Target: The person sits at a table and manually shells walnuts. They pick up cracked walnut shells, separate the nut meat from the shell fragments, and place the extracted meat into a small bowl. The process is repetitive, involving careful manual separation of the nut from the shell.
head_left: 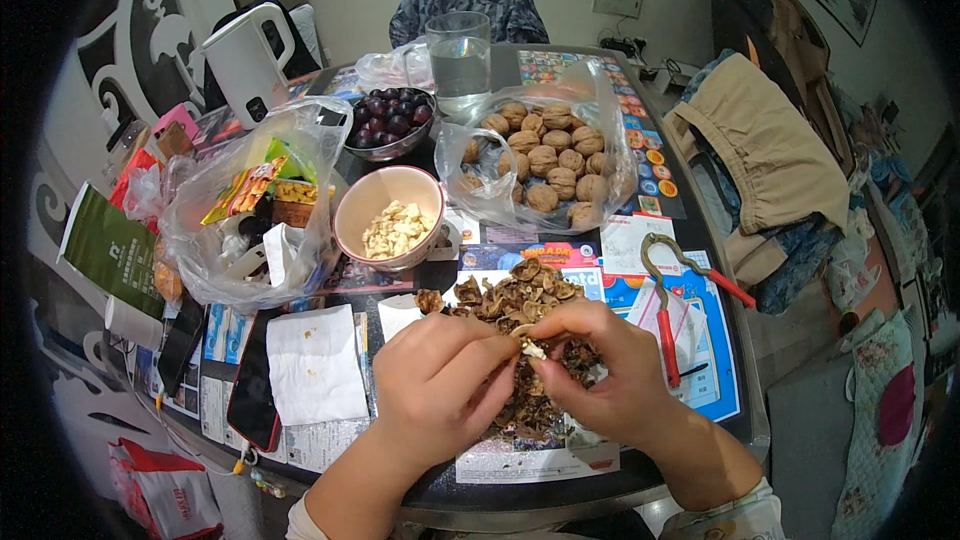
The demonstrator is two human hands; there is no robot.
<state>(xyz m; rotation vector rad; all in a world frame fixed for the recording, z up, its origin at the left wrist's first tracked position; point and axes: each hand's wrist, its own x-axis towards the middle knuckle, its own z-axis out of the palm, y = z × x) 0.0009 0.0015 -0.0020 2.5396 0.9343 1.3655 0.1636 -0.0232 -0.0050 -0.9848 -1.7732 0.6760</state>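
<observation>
Both hands meet above the shell pile: left hand and right hand pinch one walnut piece between closed fingertips, directly over the debris. Recommended technique: steady the shell with one hand and lever the kernel out gently to avoid crumbling it. Count: one pink bowl of kernels, one red-handled nutcracker, roughly fourteen whole walnuts in one clear bag.
</observation>
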